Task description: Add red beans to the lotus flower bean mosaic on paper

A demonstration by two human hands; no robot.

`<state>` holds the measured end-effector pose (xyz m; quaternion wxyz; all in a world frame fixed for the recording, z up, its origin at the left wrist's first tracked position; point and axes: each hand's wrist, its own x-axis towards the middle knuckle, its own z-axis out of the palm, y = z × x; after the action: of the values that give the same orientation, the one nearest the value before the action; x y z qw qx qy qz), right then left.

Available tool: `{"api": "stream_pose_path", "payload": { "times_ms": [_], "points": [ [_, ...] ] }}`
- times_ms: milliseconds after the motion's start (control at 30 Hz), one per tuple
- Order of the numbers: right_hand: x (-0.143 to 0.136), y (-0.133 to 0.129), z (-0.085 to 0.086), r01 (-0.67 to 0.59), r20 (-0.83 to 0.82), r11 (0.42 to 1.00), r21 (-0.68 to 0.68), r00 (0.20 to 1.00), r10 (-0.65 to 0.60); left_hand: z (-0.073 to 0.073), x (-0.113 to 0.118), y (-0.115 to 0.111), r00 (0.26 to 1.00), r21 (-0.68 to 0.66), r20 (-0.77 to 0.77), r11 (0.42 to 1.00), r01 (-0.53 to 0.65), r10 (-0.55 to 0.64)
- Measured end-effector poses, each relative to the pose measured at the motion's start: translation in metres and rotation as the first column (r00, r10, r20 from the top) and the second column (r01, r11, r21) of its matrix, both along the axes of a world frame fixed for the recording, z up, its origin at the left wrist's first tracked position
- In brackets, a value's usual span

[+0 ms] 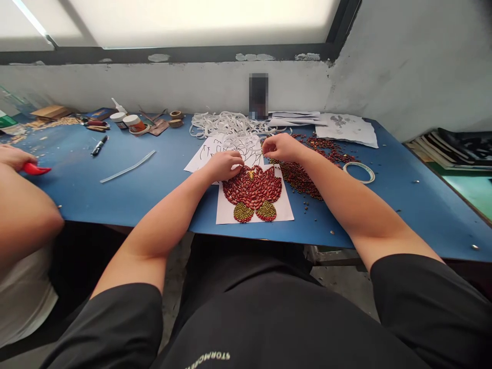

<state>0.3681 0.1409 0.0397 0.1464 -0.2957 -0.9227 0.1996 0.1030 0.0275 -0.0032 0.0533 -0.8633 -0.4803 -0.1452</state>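
Note:
A flower shape of red beans [253,190] with two green leaf shapes [243,211] covers much of a white sheet [285,211]. My left hand [226,166] rests at the flower's upper left edge, fingers curled together; whatever they hold, if anything, is too small to name. Above the flower's upper right side is my right hand [280,147], its fingertips pinched beside a loose pile of red and green beans [303,179]. Behind the flower lies a line drawing [202,155], partly hidden by my left hand.
White paper strips [226,124] and a phone [259,96] are at the back. A tape roll [359,172] lies right. Jars [134,123], a pen [99,146] and a clear stick [128,166] are left. Another person's hand [14,157] holds something red at far left.

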Motion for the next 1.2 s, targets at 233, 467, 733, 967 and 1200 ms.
{"api": "stream_pose_path", "payload": {
  "times_ms": [233, 467, 733, 967, 1200],
  "points": [
    [-0.017, -0.020, -0.007, -0.194, 0.008, 0.976, -0.097, 0.981, 0.195, 0.000, -0.001, -0.001, 1.000, 0.010, 0.002, 1.000, 0.000, 0.000],
    [-0.022, -0.022, -0.017, -0.225, 0.045, 0.973, -0.049, 0.973, 0.227, 0.001, -0.001, -0.001, 1.000, 0.008, -0.005, 1.000, 0.011, -0.011],
    [-0.019, -0.020, -0.018, -0.285, 0.066, 0.957, -0.048, 0.955, 0.288, 0.000, -0.001, 0.000, 1.000, 0.014, -0.006, 1.000, 0.007, -0.007],
    [-0.021, -0.015, -0.021, -0.299, 0.064, 0.954, -0.018, 0.952, 0.300, 0.001, 0.000, 0.000, 1.000, 0.011, -0.017, 1.000, 0.012, -0.012],
    [-0.021, -0.018, -0.018, -0.256, 0.051, 0.967, 0.020, 0.966, 0.254, 0.002, 0.000, -0.002, 1.000, 0.014, -0.016, 1.000, 0.016, -0.015]
  ]
}}
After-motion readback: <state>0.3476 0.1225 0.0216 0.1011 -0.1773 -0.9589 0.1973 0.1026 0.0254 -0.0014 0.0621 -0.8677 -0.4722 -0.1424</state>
